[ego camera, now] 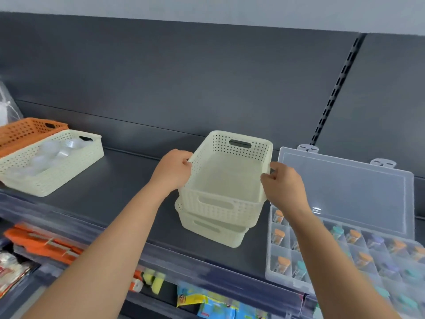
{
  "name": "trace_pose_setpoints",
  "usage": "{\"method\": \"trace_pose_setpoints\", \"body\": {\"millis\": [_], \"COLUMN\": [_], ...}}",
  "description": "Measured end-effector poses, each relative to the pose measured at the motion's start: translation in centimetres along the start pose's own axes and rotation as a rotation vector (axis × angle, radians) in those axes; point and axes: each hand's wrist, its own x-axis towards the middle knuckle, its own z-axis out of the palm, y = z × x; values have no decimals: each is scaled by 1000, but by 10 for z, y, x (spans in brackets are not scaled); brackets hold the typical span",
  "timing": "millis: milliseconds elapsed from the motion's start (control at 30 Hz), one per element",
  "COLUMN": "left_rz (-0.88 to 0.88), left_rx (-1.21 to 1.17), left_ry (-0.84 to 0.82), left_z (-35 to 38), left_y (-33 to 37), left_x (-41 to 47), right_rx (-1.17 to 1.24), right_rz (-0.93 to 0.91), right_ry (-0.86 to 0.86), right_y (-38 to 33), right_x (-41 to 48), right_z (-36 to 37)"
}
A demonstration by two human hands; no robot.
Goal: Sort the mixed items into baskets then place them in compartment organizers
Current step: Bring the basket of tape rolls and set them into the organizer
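- Your forearms come in from the bottom edge. Your left hand (pixel 174 168) is curled over the left long rim of the top basket (pixel 220 208), and your right hand (pixel 284 183) pinches the right rim.
- That basket's empty and sits right between your hands, nested a bit crooked in a second cream basket (pixel 213 233), mid-shelf (pixel 119 187).
- My guess is it's thin perforated plastic: light, a little flexy, not fragile. The rims where you've got it are fine, and the end handle slots would work too. Nested ones can stick, so the lower one might tag along.
- Just to the right is the open clear organizer (pixel 273 276), with coloured-cap vials (pixel 279 236) in its cells.
- Well off to the left there's another cream basket (pixel 57 173) holding clear round bits, with an orange basket (pixel 23 132) behind it.
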Motion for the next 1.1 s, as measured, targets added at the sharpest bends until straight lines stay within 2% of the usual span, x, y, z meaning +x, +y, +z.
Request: {"method": "trace_pose_setpoints", "body": {"millis": [267,533,833,967,1100], "left_rz": [95,115,99,100,152], "left_rx": [-32,3,106,176,305], "left_ry": [-115,-219,-243,-240,-154], "left_z": [5,16,19,8,-11], "left_y": [-38,-65,-74,-80,-98], "left_x": [22,20,6,5,-2], "right_rx": [-112,-290,-434,-599,-535], "right_rz": [99,215,183,55,-67], "right_ry": [108,13,-30,46,21], "right_y": [-13,-6,-2,-11,-34], "right_x": [-18,-32,-41,-33,-25], "right_z": [31,57,68,70,83]}}
